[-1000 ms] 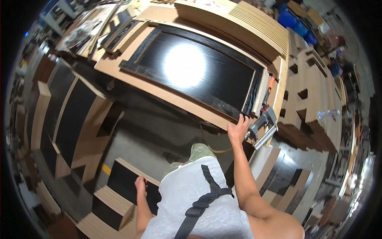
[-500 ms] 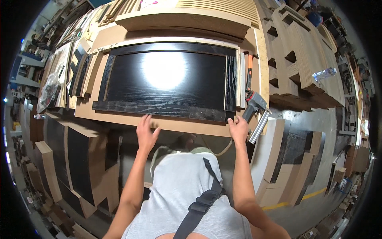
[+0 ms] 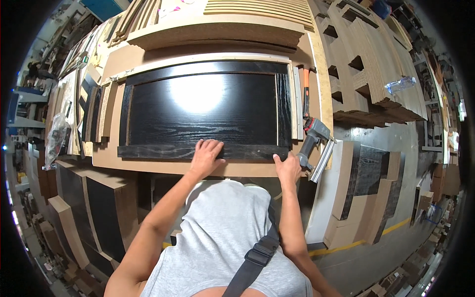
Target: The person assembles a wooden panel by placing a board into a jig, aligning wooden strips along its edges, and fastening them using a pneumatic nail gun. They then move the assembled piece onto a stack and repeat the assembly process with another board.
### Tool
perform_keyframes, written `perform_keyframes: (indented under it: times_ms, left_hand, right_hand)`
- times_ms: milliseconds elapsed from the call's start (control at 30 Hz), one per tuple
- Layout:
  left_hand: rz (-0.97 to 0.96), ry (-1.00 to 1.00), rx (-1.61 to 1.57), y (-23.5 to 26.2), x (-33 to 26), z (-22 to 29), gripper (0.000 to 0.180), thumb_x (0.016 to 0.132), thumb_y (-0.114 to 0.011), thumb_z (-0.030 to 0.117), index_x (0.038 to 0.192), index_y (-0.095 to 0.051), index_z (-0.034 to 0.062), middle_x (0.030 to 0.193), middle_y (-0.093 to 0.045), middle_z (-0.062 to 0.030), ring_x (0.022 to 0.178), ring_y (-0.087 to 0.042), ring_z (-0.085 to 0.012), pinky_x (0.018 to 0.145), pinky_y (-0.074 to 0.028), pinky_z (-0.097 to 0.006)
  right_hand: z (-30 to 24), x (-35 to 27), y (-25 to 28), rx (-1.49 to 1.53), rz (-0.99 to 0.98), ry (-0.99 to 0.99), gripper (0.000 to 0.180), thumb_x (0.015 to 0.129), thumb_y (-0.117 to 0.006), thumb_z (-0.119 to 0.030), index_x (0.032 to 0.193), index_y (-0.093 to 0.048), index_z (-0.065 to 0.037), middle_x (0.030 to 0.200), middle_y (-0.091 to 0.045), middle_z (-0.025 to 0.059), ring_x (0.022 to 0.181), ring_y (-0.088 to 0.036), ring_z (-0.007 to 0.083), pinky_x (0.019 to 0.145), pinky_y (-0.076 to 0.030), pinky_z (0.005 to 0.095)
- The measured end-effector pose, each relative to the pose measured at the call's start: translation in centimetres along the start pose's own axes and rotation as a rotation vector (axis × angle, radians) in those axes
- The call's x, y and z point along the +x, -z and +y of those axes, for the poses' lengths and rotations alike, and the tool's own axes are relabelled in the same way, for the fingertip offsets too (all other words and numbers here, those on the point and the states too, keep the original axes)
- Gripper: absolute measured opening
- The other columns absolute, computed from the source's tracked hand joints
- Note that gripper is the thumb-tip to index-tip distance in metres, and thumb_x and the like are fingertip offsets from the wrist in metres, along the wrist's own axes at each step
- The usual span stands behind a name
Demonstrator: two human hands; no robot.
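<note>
A black wood-grain door panel (image 3: 203, 109) lies flat on a brown workbench (image 3: 198, 168). My left hand (image 3: 205, 154) rests palm down, fingers spread, on the panel's near rail. My right hand (image 3: 288, 167) presses on the panel's near right corner, at the bench edge. A grey pneumatic nail gun (image 3: 312, 143) lies just right of that hand, touching the bench edge. An orange-handled hammer (image 3: 306, 89) lies along the panel's right side.
Stacks of brown board (image 3: 217, 32) lie behind the panel. Notched brown boards (image 3: 376, 64) and a plastic bottle (image 3: 401, 85) are at the right. Black-faced panels (image 3: 94, 208) lean at the lower left, more (image 3: 366, 173) at the right. A yellow floor line (image 3: 376, 235) runs lower right.
My left hand rose from a panel down by the floor to the bench and now lies on the panel's near rail. My right hand stayed at the near right corner.
</note>
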State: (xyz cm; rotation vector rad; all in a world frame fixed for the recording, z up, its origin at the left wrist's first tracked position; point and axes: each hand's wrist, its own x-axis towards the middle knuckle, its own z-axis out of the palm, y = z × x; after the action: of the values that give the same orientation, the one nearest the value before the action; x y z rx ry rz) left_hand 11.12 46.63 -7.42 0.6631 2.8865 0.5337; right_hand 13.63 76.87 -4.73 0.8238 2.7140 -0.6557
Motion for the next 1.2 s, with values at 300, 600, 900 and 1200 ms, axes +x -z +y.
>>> perform_keyframes:
  times_ms: [300,600,900,1200]
  left_hand:
    - [0.136,0.150,-0.199,2.2,-2.4,-3.7,0.079,0.079,-0.080,0.033,0.145,-0.046,0.0066,0.150,-0.044,-0.0157,0.142,-0.038,-0.0343,0.117,-0.023,-0.060]
    - [0.422,1.307,0.067,7.1,-19.1,-30.3,0.081,0.087,-0.073,0.040,0.145,-0.040,-0.0057,0.149,-0.042,-0.0274,0.138,-0.041,-0.0430,0.113,-0.035,-0.052]
    - [0.432,1.050,-0.395,9.2,-21.1,-33.4,0.032,0.092,-0.067,0.027,0.105,-0.072,-0.0016,0.097,-0.071,-0.0248,0.094,-0.069,-0.0386,0.084,-0.052,-0.044]
    - [0.412,0.996,-0.256,10.1,-20.4,-32.0,0.034,0.090,-0.069,0.028,0.108,-0.072,-0.0007,0.100,-0.069,-0.0288,0.097,-0.065,-0.0440,0.087,-0.049,-0.046]
  right_hand:
    - [1.8,3.8,0.3,-0.102,-0.022,-0.044,0.063,0.073,-0.079,-0.059,0.080,-0.072,0.003,0.084,-0.070,0.0275,0.088,-0.069,0.0457,0.078,-0.053,0.0519]
    - [2.8,3.9,-1.8,0.330,-0.106,-0.203,0.039,0.092,-0.074,-0.030,0.087,-0.063,0.007,0.052,-0.053,0.0073,0.038,-0.051,0.0161,0.036,-0.040,0.0313]
    - [3.8,3.2,-3.6,0.532,-0.070,-0.238,0.034,0.097,-0.069,-0.030,0.088,-0.065,0.003,0.053,-0.051,0.0040,0.038,-0.049,0.0134,0.035,-0.039,0.0285]
    - [3.6,3.7,-3.5,0.550,-0.031,-0.295,0.041,0.099,-0.067,-0.031,0.071,-0.051,-0.005,0.052,-0.049,0.0031,0.037,-0.048,0.0138,0.033,-0.037,0.0293]
